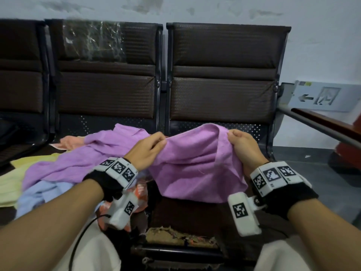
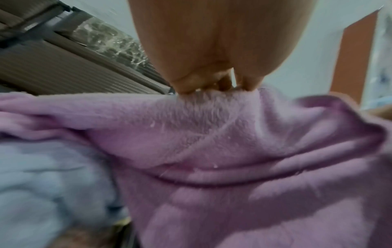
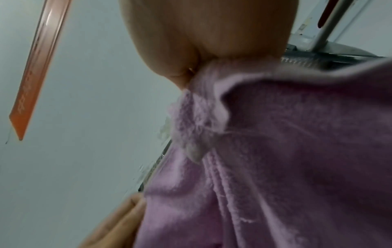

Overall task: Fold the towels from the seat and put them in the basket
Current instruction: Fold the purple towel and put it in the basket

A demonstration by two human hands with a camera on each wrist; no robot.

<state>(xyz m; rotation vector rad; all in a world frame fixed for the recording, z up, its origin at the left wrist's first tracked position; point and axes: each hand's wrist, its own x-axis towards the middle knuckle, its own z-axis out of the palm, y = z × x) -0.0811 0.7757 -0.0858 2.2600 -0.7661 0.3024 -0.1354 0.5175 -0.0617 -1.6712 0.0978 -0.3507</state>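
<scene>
A purple towel hangs between my two hands above the dark seat. My left hand pinches its upper edge at the left; the left wrist view shows the fingertips pressed into the cloth. My right hand grips the towel's top edge at the right, with a bunched corner hanging under the palm. A second purple towel lies spread over a heap of towels on the left seat. No basket is in view.
The heap on the left seat holds a pale yellow towel, a light blue towel, a peach towel and an orange-and-white cloth. Brown seat backs stand behind. A metal armrest rail runs at right. The seat's front edge is torn.
</scene>
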